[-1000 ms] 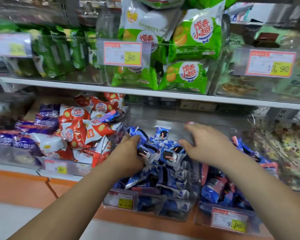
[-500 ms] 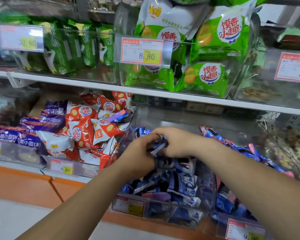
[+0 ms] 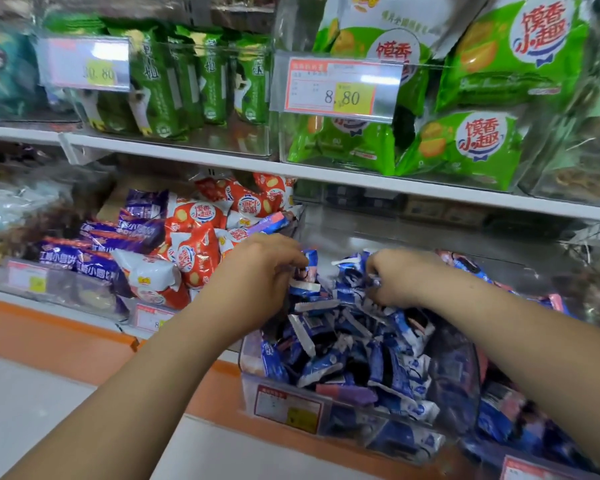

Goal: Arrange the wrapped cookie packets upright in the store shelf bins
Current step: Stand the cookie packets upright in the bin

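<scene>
A clear plastic bin on the lower shelf holds several small blue and white wrapped cookie packets in a loose heap. My left hand reaches into the back left of the bin and pinches one blue packet by its end. My right hand is over the back middle of the heap, its fingers curled round some blue packets. The fingertips of both hands are partly hidden among the wrappers.
Left of the bin lies a bin of red and white snack bags and purple packs. Another bin of blue packets is at the right. The shelf above carries green bags behind price tags.
The hands were together over one packet half a second ago; now they have moved apart, left hand to the back left, right hand to the middle. The camera has moved closer.
</scene>
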`<act>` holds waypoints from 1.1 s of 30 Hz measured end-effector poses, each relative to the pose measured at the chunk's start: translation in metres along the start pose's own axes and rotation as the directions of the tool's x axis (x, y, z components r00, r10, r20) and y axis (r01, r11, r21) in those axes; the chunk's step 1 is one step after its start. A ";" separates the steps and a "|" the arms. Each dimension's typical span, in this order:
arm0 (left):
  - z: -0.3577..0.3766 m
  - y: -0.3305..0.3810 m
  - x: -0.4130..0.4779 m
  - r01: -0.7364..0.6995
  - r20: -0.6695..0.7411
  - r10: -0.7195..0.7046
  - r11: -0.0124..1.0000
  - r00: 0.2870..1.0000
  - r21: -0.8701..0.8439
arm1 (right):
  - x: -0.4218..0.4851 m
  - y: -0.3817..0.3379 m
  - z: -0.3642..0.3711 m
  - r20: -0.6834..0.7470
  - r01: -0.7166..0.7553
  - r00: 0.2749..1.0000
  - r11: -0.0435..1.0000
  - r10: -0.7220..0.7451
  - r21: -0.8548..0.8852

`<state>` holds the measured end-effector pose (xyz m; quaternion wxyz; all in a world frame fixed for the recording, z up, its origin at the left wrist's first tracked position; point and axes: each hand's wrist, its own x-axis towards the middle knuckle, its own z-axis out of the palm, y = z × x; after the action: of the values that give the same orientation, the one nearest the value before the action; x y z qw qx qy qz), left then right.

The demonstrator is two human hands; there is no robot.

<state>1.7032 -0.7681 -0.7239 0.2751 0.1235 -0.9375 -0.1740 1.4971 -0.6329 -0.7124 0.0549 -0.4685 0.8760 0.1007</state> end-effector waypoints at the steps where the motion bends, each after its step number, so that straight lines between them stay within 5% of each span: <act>1: -0.001 -0.002 0.000 0.003 -0.010 -0.003 1.000 1.000 0.002 | -0.004 -0.001 -0.004 -0.058 -0.026 0.998 0.997 0.022 -0.073; 4: -0.001 -0.006 -0.001 0.016 0.077 -0.017 1.000 0.997 0.017 | -0.004 -0.014 -0.006 -0.186 0.111 0.975 0.993 -0.118 -0.047; 6: 0.000 -0.007 -0.003 0.044 0.125 -0.048 0.998 0.991 0.033 | -0.001 -0.029 -0.004 -0.095 0.289 0.957 0.907 -0.273 0.306; 8: 0.001 -0.007 -0.003 0.081 0.129 -0.084 0.996 0.988 0.030 | 0.000 -0.044 0.003 0.102 0.272 0.925 0.826 -0.366 0.494; 12: 0.002 -0.010 -0.005 0.107 0.130 -0.108 0.994 0.986 0.014 | 0.004 -0.059 0.025 0.252 0.194 0.904 0.856 -0.346 0.479; 22: 0.004 -0.018 -0.007 0.109 0.091 -0.109 0.994 0.990 0.006 | 0.001 -0.005 0.013 -0.089 0.198 0.980 0.824 -0.178 0.531; 28: -0.001 -0.012 -0.006 0.103 0.095 -0.106 0.994 0.990 0.038 | -0.015 0.003 0.001 -0.235 0.041 0.972 0.991 -0.009 0.129; 31: -0.002 -0.009 -0.005 0.101 0.110 -0.108 0.992 0.988 0.069 | -0.021 -0.014 -0.001 -0.338 0.189 0.931 0.975 -0.140 0.115; 33: -0.002 -0.008 -0.004 0.089 0.127 -0.101 0.991 0.987 0.095 | -0.019 -0.030 0.004 -0.193 0.322 0.942 0.906 -0.276 0.273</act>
<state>1.7084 -0.7744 -0.7268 0.1983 0.1686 -0.9534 -0.1527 1.5326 -0.6333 -0.7162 0.0743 -0.5898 0.8002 -0.0790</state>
